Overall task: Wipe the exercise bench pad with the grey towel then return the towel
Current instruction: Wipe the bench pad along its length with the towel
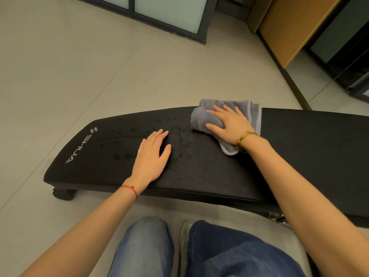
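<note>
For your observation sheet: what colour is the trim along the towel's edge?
Pale, whitish-grey trim on the darker grey terry towel, clearest in the head view.

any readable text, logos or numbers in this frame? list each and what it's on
"SHUA", light lettering with a small logo mark beside it, printed on the black bench pad near its left end; it reads rotated from this view.
No other text, numbers or signs are visible.

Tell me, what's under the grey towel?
The grey towel lies on the black bench pad, with the right hand flat on top. Water drops show beside it; any beneath the towel are covered.
</note>
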A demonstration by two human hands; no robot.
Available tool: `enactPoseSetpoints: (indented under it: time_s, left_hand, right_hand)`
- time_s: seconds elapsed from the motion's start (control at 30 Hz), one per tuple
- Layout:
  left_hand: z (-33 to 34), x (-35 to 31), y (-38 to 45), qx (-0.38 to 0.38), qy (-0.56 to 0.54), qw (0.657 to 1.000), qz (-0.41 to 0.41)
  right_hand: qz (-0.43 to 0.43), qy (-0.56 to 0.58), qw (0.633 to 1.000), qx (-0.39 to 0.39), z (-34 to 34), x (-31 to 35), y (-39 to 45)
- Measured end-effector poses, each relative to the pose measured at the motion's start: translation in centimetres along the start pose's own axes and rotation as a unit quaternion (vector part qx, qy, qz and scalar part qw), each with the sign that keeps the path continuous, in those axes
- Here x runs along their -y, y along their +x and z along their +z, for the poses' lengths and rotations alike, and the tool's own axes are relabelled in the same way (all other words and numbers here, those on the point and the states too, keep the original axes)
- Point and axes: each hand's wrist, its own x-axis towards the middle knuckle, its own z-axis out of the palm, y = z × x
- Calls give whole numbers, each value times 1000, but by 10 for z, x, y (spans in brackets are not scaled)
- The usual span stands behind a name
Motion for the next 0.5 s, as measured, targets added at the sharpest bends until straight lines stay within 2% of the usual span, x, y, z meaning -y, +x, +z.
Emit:
enactPoseSetpoints:
  time_s: [0.17,0.23,0.33,0.4,0.47,0.5]
  left_hand:
    - [2,4,2,-4,-10,1000,7]
    - [2,4,2,-3,-10,1000,7]
    - [2,3,1,-4,-8,1000,5]
    - [1,2,1,-4,-7,1000,4]
    - [0,1,1,-4,-6,1000,1]
    - [0,1,1,-6,-6,1000,0]
  right_hand:
    - [-174,7,985,12,4,45,-100]
    - [-197,26,979,33,-2,37,-120]
    - [-140,49,989,4,-10,2,-77]
    - [-47,25,999,-12,-13,-17,-20]
    - [22,-9,1000,7,-6,-16,22]
    - [21,-15,1000,17,-1,-7,30]
